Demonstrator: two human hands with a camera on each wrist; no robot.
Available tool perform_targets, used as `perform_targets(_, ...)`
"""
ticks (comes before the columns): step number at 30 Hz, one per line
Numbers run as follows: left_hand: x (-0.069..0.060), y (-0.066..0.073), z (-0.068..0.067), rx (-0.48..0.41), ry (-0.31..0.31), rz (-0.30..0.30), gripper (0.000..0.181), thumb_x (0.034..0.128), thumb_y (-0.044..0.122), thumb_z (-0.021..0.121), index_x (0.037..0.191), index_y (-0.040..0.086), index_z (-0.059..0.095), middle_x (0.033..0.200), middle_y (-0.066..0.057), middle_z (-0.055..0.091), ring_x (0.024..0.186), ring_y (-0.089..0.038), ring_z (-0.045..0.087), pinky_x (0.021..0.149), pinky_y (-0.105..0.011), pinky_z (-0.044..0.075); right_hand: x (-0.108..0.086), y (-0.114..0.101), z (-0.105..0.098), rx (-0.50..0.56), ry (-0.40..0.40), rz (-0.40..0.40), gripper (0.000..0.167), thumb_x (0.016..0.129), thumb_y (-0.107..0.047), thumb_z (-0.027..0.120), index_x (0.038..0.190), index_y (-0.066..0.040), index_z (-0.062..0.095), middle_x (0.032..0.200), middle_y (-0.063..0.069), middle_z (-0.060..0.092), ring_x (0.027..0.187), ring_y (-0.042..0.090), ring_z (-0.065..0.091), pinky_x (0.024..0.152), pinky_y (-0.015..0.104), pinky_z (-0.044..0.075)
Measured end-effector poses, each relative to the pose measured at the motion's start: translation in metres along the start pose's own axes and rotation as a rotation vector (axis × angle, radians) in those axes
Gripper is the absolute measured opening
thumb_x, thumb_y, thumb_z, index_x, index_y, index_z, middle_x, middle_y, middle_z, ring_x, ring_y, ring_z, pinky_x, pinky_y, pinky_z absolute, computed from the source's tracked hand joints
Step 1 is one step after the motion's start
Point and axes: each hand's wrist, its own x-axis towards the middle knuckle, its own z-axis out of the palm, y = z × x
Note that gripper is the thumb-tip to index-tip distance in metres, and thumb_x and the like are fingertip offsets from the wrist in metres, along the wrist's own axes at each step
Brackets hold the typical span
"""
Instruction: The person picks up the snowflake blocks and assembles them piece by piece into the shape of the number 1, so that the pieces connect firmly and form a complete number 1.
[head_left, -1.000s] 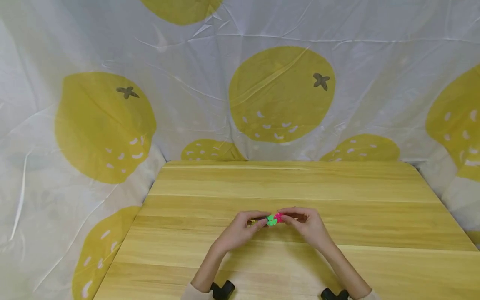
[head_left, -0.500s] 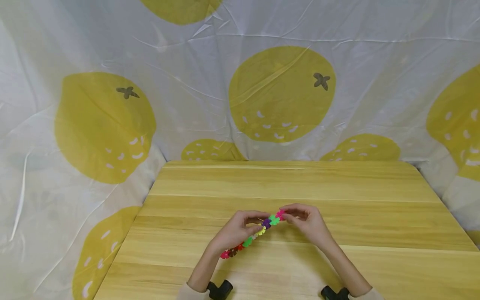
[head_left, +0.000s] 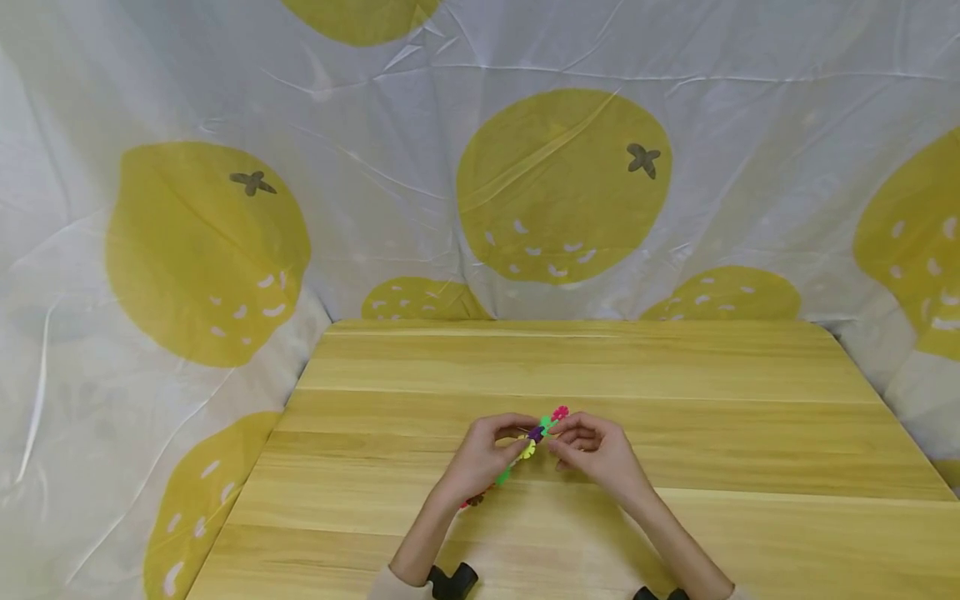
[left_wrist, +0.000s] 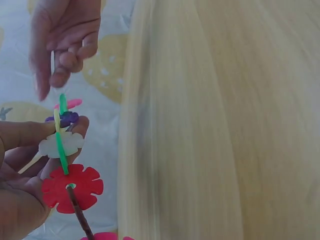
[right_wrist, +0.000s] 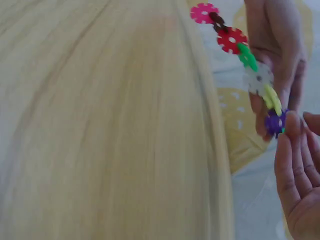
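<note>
A chain of flower-shaped plastic snowflake discs slants up to the right between the hands. Its top end is a pink disc (head_left: pixel 560 412), followed by a green disc (head_left: pixel 546 426) and a purple disc (head_left: pixel 536 434). My left hand (head_left: pixel 480 461) pinches the chain around its purple and yellow discs. Further down, a white disc (left_wrist: pixel 62 145), a green one, a red disc (left_wrist: pixel 89 177), a brown one and another pink disc follow. My right hand (head_left: pixel 606 462) is beside the green disc, fingers loosely bent; in the left wrist view it looks apart from the chain.
A wooden table (head_left: pixel 750 450) lies under both hands. Behind and beside it hangs a pale cloth (head_left: pixel 375 183) printed with yellow lemons. Black wrist mounts (head_left: pixel 453 581) sit by the forearms.
My right hand has let go of the top pink disc and moved slightly down and left. The chain, still in my left hand, has swung from near level to a steeper slant.
</note>
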Motion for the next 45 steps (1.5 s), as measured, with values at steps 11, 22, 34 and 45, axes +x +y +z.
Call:
perform_targets(11, 0.004, 0.0, 0.01, -0.02, 0.043, -0.019, 0.027, 0.1017, 0.003, 0.063, 0.128, 0.002, 0.069, 0.128, -0.014, 0.072, 0.121, -0.029, 0.07, 0.104, -0.044, 0.056, 0.004, 0.004, 0.015, 0.025, 0.008, 0.084, 0.023, 0.094, -0.003, 0.075, 0.113, 0.008, 0.067, 0.101, 0.023, 0.074, 0.082, 0.03, 0.076, 0.075, 0.044, 0.064)
perform_targets(22, 0.007, 0.001, 0.01, -0.033, -0.015, -0.086, 0.038, 0.0935, 0.005, 0.076, 0.131, 0.001, 0.069, 0.133, -0.016, 0.069, 0.11, -0.029, 0.071, 0.078, -0.021, 0.059, 0.008, 0.003, 0.003, 0.022, 0.118, 0.163, 0.024, 0.095, -0.003, 0.073, 0.117, 0.007, 0.071, 0.102, 0.022, 0.073, 0.076, 0.022, 0.075, 0.07, 0.032, 0.064)
perform_targets(34, 0.019, -0.006, 0.013, -0.04, -0.041, -0.091, 0.039, 0.0921, 0.002, 0.076, 0.13, -0.004, 0.068, 0.114, -0.02, 0.072, 0.097, -0.029, 0.073, 0.072, -0.024, 0.06, 0.016, 0.01, -0.004, -0.034, 0.106, 0.133, 0.021, 0.096, 0.0, 0.07, 0.115, 0.008, 0.073, 0.105, 0.025, 0.074, 0.082, 0.014, 0.076, 0.076, 0.028, 0.064)
perform_targets(45, 0.026, -0.013, 0.017, -0.1, -0.042, -0.144, 0.037, 0.0935, -0.003, 0.072, 0.13, -0.007, 0.066, 0.107, -0.022, 0.07, 0.093, -0.03, 0.074, 0.074, -0.035, 0.064, 0.02, 0.016, -0.009, -0.08, 0.008, 0.132, 0.025, 0.097, 0.002, 0.067, 0.122, 0.008, 0.07, 0.107, 0.024, 0.068, 0.08, 0.021, 0.076, 0.075, 0.031, 0.064)
